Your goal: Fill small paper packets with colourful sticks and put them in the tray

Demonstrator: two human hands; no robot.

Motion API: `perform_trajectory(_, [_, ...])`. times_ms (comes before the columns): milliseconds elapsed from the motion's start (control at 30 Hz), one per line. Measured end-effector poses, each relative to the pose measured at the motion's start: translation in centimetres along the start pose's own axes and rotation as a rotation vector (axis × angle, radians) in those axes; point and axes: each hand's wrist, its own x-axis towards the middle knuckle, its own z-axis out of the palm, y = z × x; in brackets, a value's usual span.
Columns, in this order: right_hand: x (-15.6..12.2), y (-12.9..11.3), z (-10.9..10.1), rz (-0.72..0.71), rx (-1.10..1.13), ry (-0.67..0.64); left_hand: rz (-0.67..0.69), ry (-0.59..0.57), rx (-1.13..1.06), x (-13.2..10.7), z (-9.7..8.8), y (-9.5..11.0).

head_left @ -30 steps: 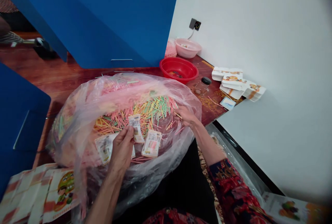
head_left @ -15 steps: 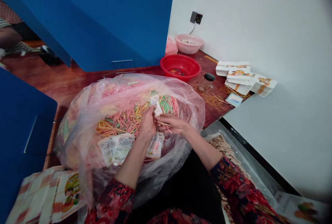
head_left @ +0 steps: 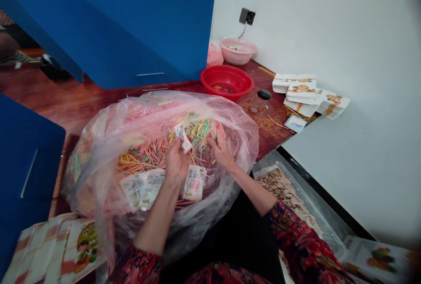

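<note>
Left hand (head_left: 176, 164): closed, pinching small printed sachet (head_left: 182, 137), long axis slanting down rightward. Right hand (head_left: 222, 152): loosely curled, fingertips among coloured sticks (head_left: 154, 154), just right of sachet.

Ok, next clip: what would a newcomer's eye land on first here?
A big clear plastic bag fills the middle of the view, heaped with thin pink, yellow and green sticks. The left hand pinches a small printed paper packet above them, and the right hand is among the sticks beside it. Beyond the bag, a red plastic basin sits on a wooden counter, below a bright blue panel.
</note>
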Motion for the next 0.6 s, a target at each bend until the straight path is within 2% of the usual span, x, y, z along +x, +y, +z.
perform_trajectory(100, [-0.7,2.1,0.4,-0.090,-0.058,-0.003,-0.004,0.027,0.002,-0.7,-0.5,0.2])
perform_trajectory(267, [-1.2,4.4,0.7,-0.093,-0.154,-0.078,-0.038,0.089,0.010,-1.5,-0.7,0.7])
perform_trajectory(467, [-0.7,3.8,0.8,-0.002,-0.094,0.000,-0.021,0.101,-0.020,-2.2,-1.1,1.2])
perform_trajectory(533, [-0.3,3.3,0.2,0.019,-0.156,0.059,-0.025,0.095,-0.013,-2.4,-1.4,1.3])
perform_trajectory(600, [0.6,2.8,-1.0,0.028,-0.319,0.145,-0.033,0.087,0.000,-2.7,-1.7,1.5])
